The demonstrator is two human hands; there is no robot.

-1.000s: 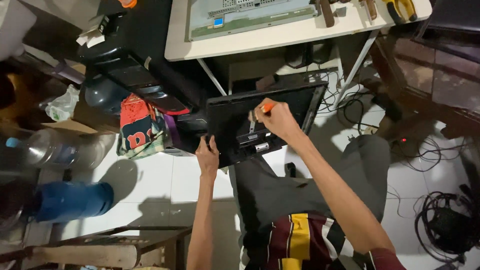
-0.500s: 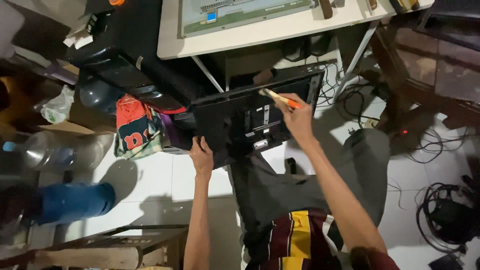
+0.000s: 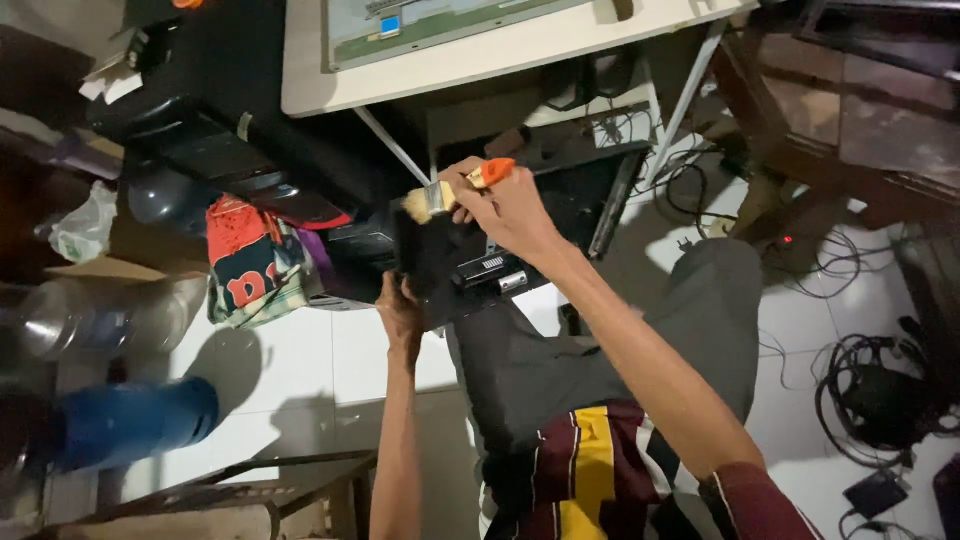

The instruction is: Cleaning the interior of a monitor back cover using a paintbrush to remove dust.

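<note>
The right hand [image 3: 510, 205] grips an orange-handled paintbrush [image 3: 455, 190], its bristles now swung to the black panel's [image 3: 520, 235] upper left corner, away from the earlier upper right. Below it, the left hand [image 3: 400, 310] still clasps the panel's lower left edge, under the white bench [image 3: 480, 60].

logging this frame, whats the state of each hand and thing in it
right hand: closed round the paintbrush handle
paintbrush: orange handle, bristles at the top edge of the black panel
left hand: gripping the black panel's lower left edge
black panel: tilted, propped on the person's lap
white table: standing, a flat grey panel lying on it
blue bottle: lying on its side on the floor
</note>
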